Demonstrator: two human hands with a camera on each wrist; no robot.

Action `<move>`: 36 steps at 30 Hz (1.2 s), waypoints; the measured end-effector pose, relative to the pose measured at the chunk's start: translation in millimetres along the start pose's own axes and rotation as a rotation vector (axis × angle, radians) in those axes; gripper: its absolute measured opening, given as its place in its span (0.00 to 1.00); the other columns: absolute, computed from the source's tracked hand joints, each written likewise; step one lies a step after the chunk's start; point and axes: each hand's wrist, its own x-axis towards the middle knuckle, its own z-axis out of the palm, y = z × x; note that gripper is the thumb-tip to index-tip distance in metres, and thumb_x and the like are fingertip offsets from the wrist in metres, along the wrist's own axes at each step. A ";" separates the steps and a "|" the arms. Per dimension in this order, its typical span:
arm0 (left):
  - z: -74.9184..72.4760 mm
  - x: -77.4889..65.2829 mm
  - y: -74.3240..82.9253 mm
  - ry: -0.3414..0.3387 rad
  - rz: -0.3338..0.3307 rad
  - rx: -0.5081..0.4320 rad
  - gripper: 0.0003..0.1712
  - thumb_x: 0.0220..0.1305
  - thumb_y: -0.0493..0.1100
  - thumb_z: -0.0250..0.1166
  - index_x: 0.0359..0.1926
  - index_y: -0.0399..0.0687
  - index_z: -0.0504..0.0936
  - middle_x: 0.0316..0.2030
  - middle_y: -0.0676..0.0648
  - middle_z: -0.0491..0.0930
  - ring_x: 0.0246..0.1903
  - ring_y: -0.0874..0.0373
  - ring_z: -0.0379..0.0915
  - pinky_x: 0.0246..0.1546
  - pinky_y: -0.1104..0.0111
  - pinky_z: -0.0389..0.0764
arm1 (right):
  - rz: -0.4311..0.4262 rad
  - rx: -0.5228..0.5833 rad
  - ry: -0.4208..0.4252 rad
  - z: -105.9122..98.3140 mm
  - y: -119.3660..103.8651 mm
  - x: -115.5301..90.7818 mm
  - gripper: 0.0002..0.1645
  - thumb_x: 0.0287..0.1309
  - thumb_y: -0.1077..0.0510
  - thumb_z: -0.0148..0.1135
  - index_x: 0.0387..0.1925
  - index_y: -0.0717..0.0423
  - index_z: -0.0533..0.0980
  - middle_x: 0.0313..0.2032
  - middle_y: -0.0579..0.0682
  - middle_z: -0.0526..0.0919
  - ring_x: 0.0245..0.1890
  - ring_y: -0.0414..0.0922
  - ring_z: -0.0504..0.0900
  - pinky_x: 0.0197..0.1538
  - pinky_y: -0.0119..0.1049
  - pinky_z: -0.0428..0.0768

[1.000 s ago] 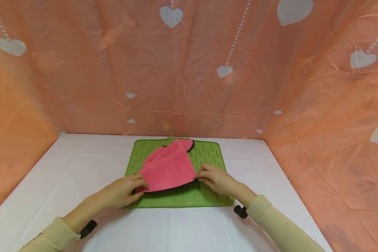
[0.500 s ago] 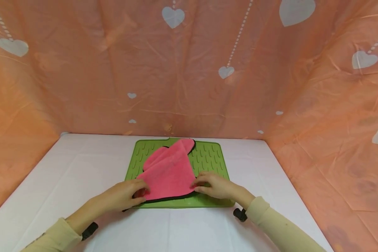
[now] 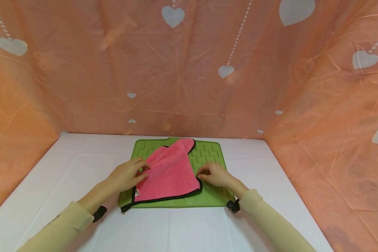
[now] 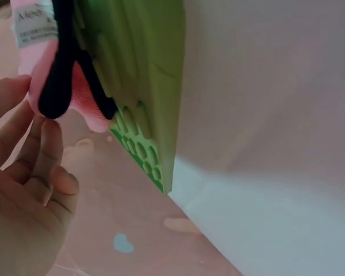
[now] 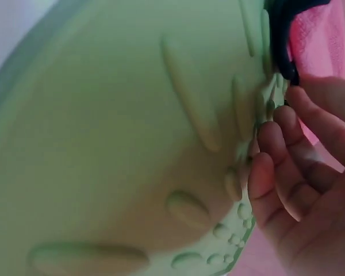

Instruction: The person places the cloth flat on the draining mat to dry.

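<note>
A pink cloth (image 3: pixel 170 175) with black trim lies folded on a green ridged mat (image 3: pixel 211 154); its near corners rest flat by the mat's front edge. My left hand (image 3: pixel 126 176) pinches the cloth's left edge about halfway up. In the left wrist view the thumb and fingers of the left hand (image 4: pixel 23 190) close around the pink cloth (image 4: pixel 83 103) beside the mat (image 4: pixel 149 69). My right hand (image 3: pixel 214 175) sits at the cloth's right edge with fingers loosely curled. The right wrist view shows the fingertips of the right hand (image 5: pixel 310 190) touching the trim of the cloth (image 5: pixel 319 34) on the mat (image 5: pixel 132 144).
The mat lies on a white table (image 3: pixel 82 154). An orange backdrop with white hearts (image 3: pixel 189 70) closes off the back and both sides. A white label (image 3: pixel 137 192) shows at the cloth's near left corner. Black wrist straps (image 3: pixel 99 213) sit on both beige sleeves.
Both hands let go of the cloth's near corners, laid them on the mat, and moved away from me to the middle of its side edges.
</note>
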 end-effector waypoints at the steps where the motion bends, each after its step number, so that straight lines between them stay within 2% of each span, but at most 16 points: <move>1: 0.4 1.2 -1.5 -0.011 -0.005 -0.001 0.14 0.64 0.41 0.75 0.49 0.46 0.85 0.39 0.52 0.79 0.32 0.64 0.74 0.31 0.68 0.78 | 0.008 -0.006 -0.014 1.6 0.7 1.2 0.05 0.68 0.58 0.68 0.40 0.53 0.88 0.38 0.45 0.87 0.43 0.43 0.82 0.47 0.38 0.79; 7: 2.7 4.1 -4.3 -0.054 -0.032 -0.019 0.15 0.64 0.41 0.75 0.50 0.46 0.85 0.40 0.53 0.79 0.34 0.63 0.75 0.34 0.65 0.80 | 0.061 -0.019 -0.025 7.7 0.0 5.6 0.03 0.65 0.58 0.70 0.34 0.51 0.86 0.34 0.42 0.84 0.38 0.39 0.77 0.44 0.37 0.77; 16: 0.2 4.0 -5.2 -0.038 0.002 -0.078 0.11 0.66 0.36 0.72 0.48 0.44 0.85 0.41 0.51 0.81 0.36 0.61 0.77 0.38 0.64 0.83 | 0.071 0.008 0.018 7.5 0.3 0.7 0.03 0.66 0.60 0.68 0.34 0.52 0.84 0.35 0.44 0.82 0.37 0.39 0.77 0.43 0.37 0.78; 19: 0.3 2.2 -5.9 -0.033 0.009 -0.086 0.11 0.66 0.36 0.72 0.48 0.44 0.85 0.40 0.52 0.81 0.35 0.62 0.76 0.36 0.65 0.82 | 0.095 0.021 0.060 5.5 1.5 -4.5 0.03 0.67 0.60 0.68 0.34 0.53 0.83 0.35 0.45 0.81 0.36 0.40 0.77 0.42 0.37 0.78; 28: 1.0 -8.2 -5.8 -0.002 0.002 -0.045 0.11 0.65 0.36 0.73 0.48 0.48 0.85 0.38 0.56 0.79 0.34 0.64 0.74 0.32 0.69 0.79 | 0.193 0.018 0.261 -3.2 4.5 -32.1 0.03 0.63 0.60 0.69 0.33 0.53 0.82 0.33 0.45 0.80 0.33 0.40 0.76 0.39 0.38 0.77; 32: 1.7 -9.9 -6.1 -0.002 0.013 -0.052 0.11 0.65 0.36 0.73 0.47 0.49 0.85 0.38 0.56 0.79 0.34 0.65 0.74 0.32 0.70 0.79 | 0.241 0.028 0.317 -3.4 4.8 -43.7 0.03 0.61 0.61 0.67 0.32 0.54 0.81 0.32 0.45 0.79 0.32 0.41 0.75 0.38 0.39 0.76; 36: 2.9 -12.3 -5.4 -0.003 0.032 -0.042 0.11 0.64 0.36 0.73 0.46 0.48 0.85 0.38 0.56 0.79 0.34 0.65 0.74 0.34 0.69 0.80 | 0.326 0.008 0.339 -2.1 4.7 -52.8 0.03 0.58 0.60 0.65 0.29 0.53 0.79 0.31 0.46 0.78 0.31 0.42 0.75 0.36 0.39 0.75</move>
